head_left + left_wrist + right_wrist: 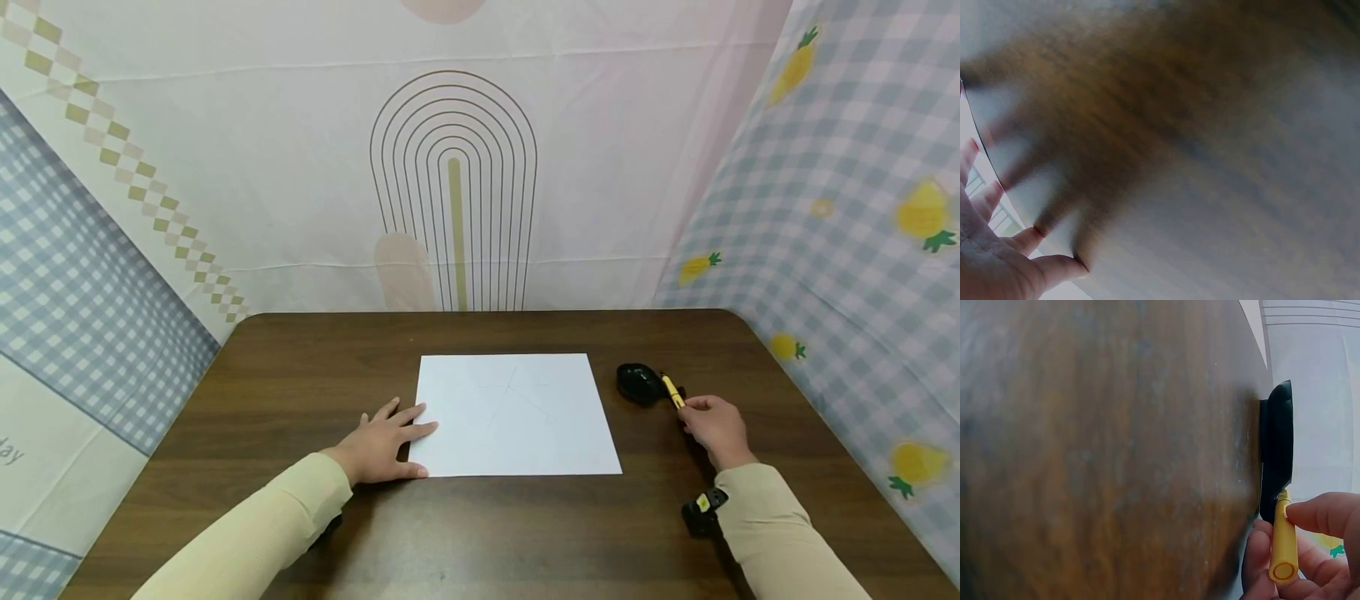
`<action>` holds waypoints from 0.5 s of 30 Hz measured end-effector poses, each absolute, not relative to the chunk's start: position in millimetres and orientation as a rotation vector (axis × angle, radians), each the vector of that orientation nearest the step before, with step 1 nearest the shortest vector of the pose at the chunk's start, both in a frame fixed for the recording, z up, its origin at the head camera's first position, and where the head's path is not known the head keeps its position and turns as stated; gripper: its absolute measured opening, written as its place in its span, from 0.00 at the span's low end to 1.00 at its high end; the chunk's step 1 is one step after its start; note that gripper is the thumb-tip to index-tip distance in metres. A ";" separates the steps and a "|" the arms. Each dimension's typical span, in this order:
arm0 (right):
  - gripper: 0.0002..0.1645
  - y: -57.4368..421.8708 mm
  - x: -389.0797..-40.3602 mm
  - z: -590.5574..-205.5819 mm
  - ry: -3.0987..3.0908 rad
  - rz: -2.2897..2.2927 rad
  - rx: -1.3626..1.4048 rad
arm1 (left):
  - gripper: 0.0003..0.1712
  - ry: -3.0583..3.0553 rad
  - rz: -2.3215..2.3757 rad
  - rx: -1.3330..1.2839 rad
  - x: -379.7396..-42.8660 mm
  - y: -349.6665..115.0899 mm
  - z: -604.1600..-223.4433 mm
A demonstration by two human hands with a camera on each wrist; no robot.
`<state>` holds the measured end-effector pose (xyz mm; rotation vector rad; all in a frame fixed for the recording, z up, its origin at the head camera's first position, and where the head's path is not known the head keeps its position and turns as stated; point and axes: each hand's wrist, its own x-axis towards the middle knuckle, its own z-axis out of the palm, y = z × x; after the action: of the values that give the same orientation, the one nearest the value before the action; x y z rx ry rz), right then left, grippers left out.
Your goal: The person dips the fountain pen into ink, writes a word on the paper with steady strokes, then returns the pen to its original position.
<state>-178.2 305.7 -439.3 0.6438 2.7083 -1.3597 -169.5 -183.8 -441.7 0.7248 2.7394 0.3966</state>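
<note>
A white sheet of paper (525, 433) with faint thin crossing lines lies on the brown table. My left hand (378, 446) rests with spread fingers across the sheet's left edge, thumb near its lower left corner; the left wrist view shows these fingers (1057, 270) at the paper's edge. To the right of the sheet, my right hand (718, 429) pinches a yellow pen-like stick (672, 392) between thumb and fingers. Under the stick's far end is a black spoon-shaped rest (637, 383). In the right wrist view, the stick (1284, 550) shows a round end facing the camera.
The wooden table (510, 542) has rounded far corners. Behind it hangs a pale patterned cloth (300, 167); blue checked cloths (847, 250) hang at both sides. A black wrist device (701, 512) sits beside the right sleeve.
</note>
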 end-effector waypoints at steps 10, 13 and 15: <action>0.22 304.9 -177.7 -438.6 2.773 -1.229 0.597 | 0.42 2.738 0.395 0.729 -169.4 -184.3 -441.6; 0.22 303.7 -176.9 -437.1 2.803 -1.187 0.578 | 0.42 2.739 0.392 0.733 -169.8 -184.4 -442.0; 0.22 302.9 -176.7 -435.8 2.810 -1.168 0.565 | 0.42 2.741 0.390 0.732 -170.1 -184.6 -442.6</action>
<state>-176.7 302.9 -435.8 0.5654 2.8104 -1.1678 -170.1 -184.6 -442.6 0.7320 2.7406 0.3900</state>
